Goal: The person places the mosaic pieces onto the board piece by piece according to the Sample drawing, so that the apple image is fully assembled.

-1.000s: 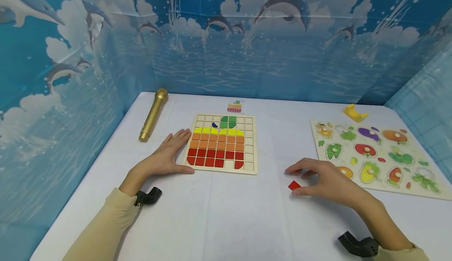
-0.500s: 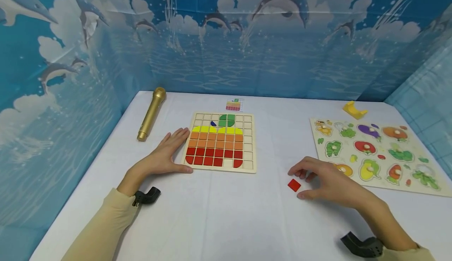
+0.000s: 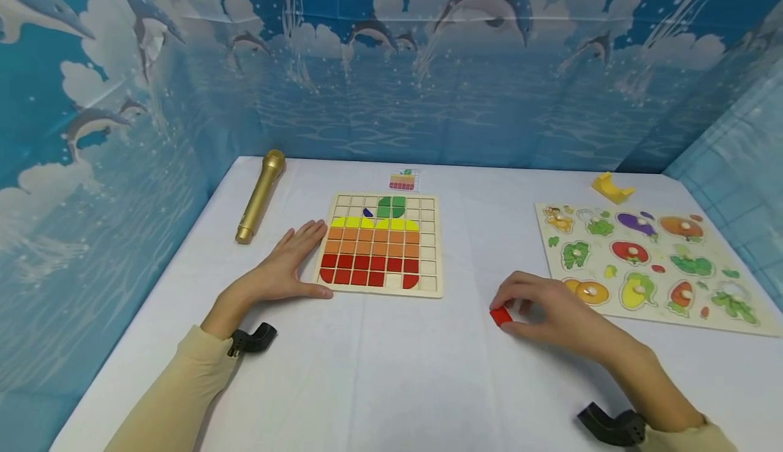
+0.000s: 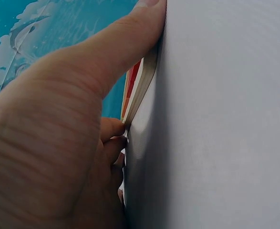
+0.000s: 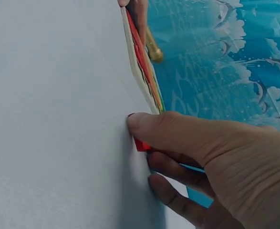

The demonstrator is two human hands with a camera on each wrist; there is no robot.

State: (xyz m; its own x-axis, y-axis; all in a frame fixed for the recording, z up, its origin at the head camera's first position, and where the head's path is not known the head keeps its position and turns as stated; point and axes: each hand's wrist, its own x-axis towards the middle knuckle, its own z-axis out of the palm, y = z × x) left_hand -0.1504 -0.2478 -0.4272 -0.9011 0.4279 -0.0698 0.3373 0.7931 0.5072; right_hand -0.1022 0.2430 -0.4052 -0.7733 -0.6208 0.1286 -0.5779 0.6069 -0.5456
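Observation:
A wooden grid board [image 3: 429, 255] lies flat at the table's middle, filled with red, orange, yellow and green tiles and one small blue piece. One cell in its lowest red row is bare. My left hand [image 3: 278, 272] rests along the board's left edge, fingers straight, thumb at the near-left corner; the left wrist view shows the thumb [image 4: 116, 47] beside the board's side. To the right of the board, my right hand [image 3: 550, 306] pinches a red square tile [image 3: 500, 316] between thumb and fingers, low at the tabletop. In the right wrist view the thumb partly hides the tile [image 5: 140, 145].
A small picture card [image 3: 404, 179] lies behind the board. The gold microphone-shaped stick [image 3: 259, 197] is at the back left. On the right lie a vegetable puzzle board [image 3: 654, 282] and a yellow curved piece [image 3: 612, 188]. A dolphin-print curtain [image 3: 391, 112] encloses the table.
The red tile lay on the table beside my right fingers half a second ago; now thumb and fingers have closed on it and it is tilted. My left hand stays at the board.

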